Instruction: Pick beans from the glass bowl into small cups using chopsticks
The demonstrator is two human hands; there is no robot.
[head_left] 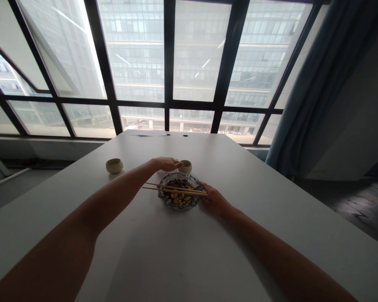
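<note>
Glass bowl: placed mid-table, nearer the far edge of the white table [245, 184] than the near side; the glass bowl [180, 207] is set upright.
Bowl contents: pale nuts [177, 199] and dark seeds [179, 183] are seen together; none is seen on the bare tabletop.
Chopsticks: the pair of chopsticks [183, 192] is laid across the bowl.
Left hand: the left hand [167, 164] is extended with straightened fingers beside the right cup [185, 170]; contact cannot be confirmed.
Right hand: the right hand [214, 201] is set against the bowl's right rim; tightness of grip cannot be told.
Left cup: the left cup [114, 169] is untouched, near the left edge.
Progress: setting-out is judged done; the bowl remains filled, cup contents unverified.
</note>
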